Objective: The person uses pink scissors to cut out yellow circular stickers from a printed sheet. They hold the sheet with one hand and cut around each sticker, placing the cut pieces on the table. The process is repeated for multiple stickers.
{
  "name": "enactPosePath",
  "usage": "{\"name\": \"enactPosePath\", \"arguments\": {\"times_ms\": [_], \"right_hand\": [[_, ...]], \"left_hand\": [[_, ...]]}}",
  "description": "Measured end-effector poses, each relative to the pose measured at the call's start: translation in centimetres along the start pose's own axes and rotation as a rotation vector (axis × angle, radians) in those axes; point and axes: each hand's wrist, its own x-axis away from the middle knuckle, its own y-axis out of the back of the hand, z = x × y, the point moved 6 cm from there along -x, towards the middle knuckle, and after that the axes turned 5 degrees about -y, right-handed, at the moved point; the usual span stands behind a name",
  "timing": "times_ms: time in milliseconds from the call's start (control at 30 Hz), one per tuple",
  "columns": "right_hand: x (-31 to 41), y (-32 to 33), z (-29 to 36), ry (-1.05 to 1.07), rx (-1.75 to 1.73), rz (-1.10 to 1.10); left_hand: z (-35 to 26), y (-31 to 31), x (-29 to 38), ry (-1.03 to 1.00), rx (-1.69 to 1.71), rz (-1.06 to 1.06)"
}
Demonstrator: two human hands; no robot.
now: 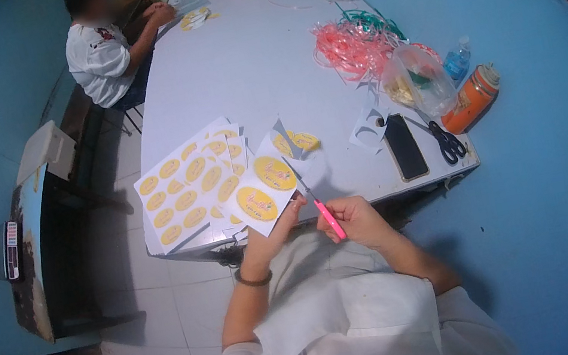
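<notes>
My left hand (pixel 282 229) holds a white paper piece (pixel 275 200) printed with two yellow ovals over the table's front edge. My right hand (pixel 351 220) grips pink-handled scissors (pixel 330 219), whose blades lie against the right side of that paper, by the upper oval. To the left, overlapping sheets (pixel 179 196) with rows of yellow ovals rest on the white table (pixel 220 74). Just beyond the held paper lie yellow oval cutouts (pixel 306 141) and a curled white offcut (pixel 281 129). Part of my left hand is hidden under the paper.
At the right lie a phone (pixel 405 147), black-handled scissors (pixel 448 141), an orange spray can (pixel 472 98), a clear plastic container (pixel 424 81), a small blue bottle (pixel 457 60), tangled pink ribbon (pixel 352 48) and paper offcuts (pixel 368 125). A person (pixel 106 55) sits at the table's far left side.
</notes>
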Motion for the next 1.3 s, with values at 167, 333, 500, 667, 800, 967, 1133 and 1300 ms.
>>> {"name": "enactPosePath", "arguments": {"times_ms": [167,333,500,667,800,967,1133,1300], "right_hand": [[0.0,-0.8,-1.5,0.005,0.034,-0.024],[-0.2,-0.7,-1.5,0.103,-0.068,0.022],[-0.3,-0.8,-1.3,0.072,-0.143,0.060],[0.1,-0.2,-0.8,0.005,-0.059,0.042],[0.1,-0.1,-0.5,-0.008,-0.060,0.095],[0.1,0.1,0.1,0.041,-0.055,0.132],[0.2,0.6,-0.2,-0.029,-0.007,0.079],[0.1,0.5,0.5,0.040,-0.047,0.230]], "left_hand": [[2.3,-1.1,-0.2,0.219,0.230,-0.173],[2.5,-3.1,0.0,0.258,0.312,-0.173],[2.0,-3.1,-0.1,0.218,0.288,-0.211],[1.6,-2.4,0.0,0.183,0.196,-0.139],[1.1,-2.5,-0.2,0.140,0.190,-0.092],[0.0,-2.3,-0.1,0.145,0.131,-0.026],[-0.4,-1.8,0.2,0.173,0.190,-0.008],[-0.2,-2.1,0.4,0.195,0.191,0.066]]}}
